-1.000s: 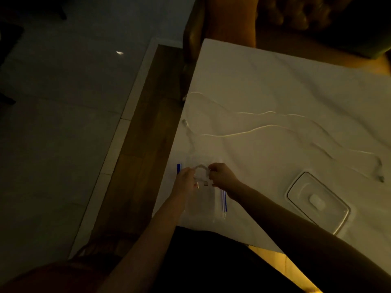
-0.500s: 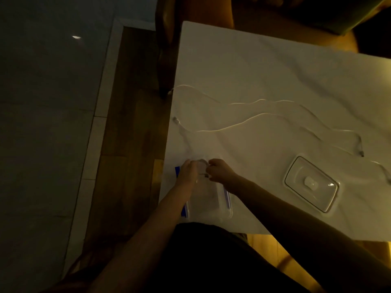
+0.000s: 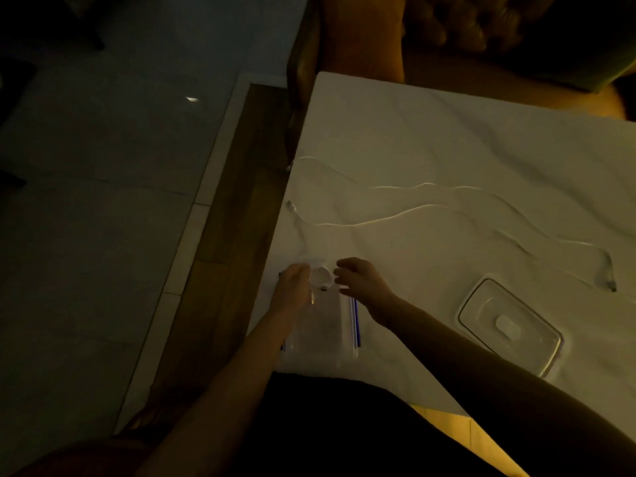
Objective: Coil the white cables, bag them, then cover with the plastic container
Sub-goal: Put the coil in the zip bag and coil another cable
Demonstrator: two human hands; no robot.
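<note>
In dim light, a small coiled white cable (image 3: 321,275) sits at the mouth of a clear zip bag (image 3: 323,328) with a blue seal strip, near the table's front left corner. My left hand (image 3: 292,287) grips the coil and the bag's edge. My right hand (image 3: 361,282) hovers just right of the coil, fingers spread, holding nothing. Two loose white cables (image 3: 395,218) snake across the white marble table (image 3: 447,139). A clear plastic container (image 3: 509,327) lies upside down to the right.
The table's left edge drops to a wooden strip and tiled floor (image 3: 103,235). A brown upholstered chair (image 3: 361,39) stands behind the table. My dark-clothed lap fills the bottom of the view.
My right hand has let go of the coil and opened. The left hand still holds the coil at the bag's mouth. The camera view shifted.
</note>
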